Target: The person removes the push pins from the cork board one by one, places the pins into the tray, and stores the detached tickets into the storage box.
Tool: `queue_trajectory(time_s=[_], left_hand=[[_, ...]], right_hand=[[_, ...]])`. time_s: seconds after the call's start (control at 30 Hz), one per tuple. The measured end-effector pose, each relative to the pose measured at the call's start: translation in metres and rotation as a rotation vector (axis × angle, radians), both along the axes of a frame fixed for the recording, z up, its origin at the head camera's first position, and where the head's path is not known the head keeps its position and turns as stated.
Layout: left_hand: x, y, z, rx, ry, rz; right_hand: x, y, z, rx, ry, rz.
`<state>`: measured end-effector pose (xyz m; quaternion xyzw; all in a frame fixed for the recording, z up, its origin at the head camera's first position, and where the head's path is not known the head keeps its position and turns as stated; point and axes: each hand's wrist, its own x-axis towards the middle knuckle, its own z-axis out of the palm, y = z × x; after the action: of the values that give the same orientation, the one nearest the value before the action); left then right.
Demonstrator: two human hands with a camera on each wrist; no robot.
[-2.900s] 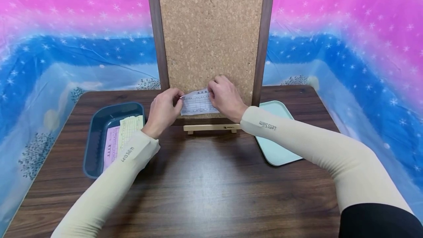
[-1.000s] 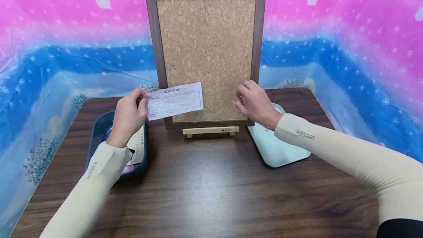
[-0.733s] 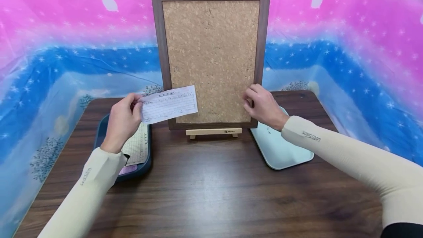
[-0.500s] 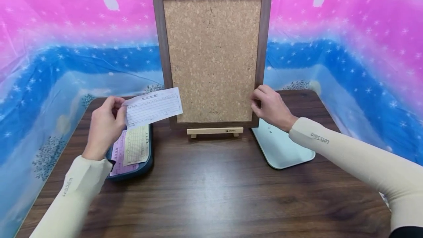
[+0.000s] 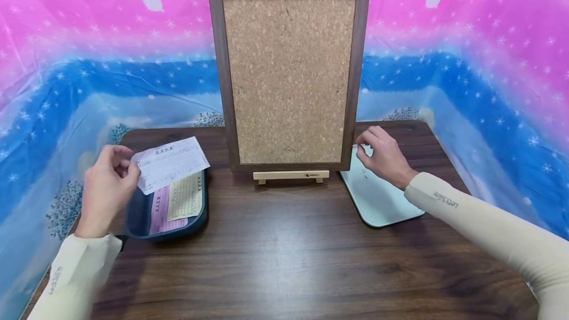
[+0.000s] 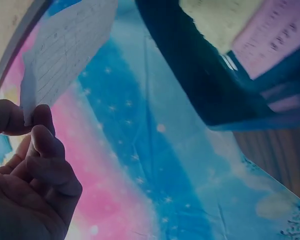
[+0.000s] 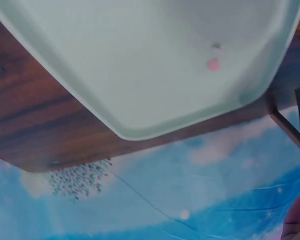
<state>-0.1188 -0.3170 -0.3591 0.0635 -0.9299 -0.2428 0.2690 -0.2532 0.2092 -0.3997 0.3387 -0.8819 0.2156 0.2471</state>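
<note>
My left hand (image 5: 106, 181) pinches a white printed form slip (image 5: 171, 159) by its left end. The slip is tilted over the back part of a dark blue basin (image 5: 139, 221). Inside the basin lie a pink slip (image 5: 159, 207) and a pale yellow slip (image 5: 185, 201). In the left wrist view the form slip (image 6: 65, 55) stands out from between thumb and finger. Over the back of a pale green tray (image 5: 391, 206), my right hand (image 5: 386, 156) has bent fingers, and I cannot tell whether they pinch something small. A small pink piece (image 7: 213, 65) lies in the tray.
A brown-framed cork board (image 5: 289, 78) stands on a small wooden easel (image 5: 291, 175) at the back centre, between basin and tray. The dark wood table (image 5: 284, 246) stretches in front. A pink and blue patterned cloth (image 5: 133, 43) surrounds the table's back and sides.
Both hands were at the slip against the lower cork board. Since then my left hand has carried it left and down over the basin; my right hand has moved right, over the tray.
</note>
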Motion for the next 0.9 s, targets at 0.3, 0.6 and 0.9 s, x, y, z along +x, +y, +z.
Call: queue_trajectory(time_s=[0.3,0.6,0.9], left_hand=[[0.008,-0.014,-0.018,-0.04,-0.054,0.14],[0.015,-0.015,-0.025,-0.034,-0.253,0.125],[0.017,-0.013,-0.029,-0.102,-0.314,0.021]], right_hand=[[-0.002,0.01,-0.025,0.005,-0.051,-0.038],[-0.007,0.02,-0.045,0.025,-0.106,-0.076],[-0.015,0.022,-0.054,0.072,-0.147,-0.063]])
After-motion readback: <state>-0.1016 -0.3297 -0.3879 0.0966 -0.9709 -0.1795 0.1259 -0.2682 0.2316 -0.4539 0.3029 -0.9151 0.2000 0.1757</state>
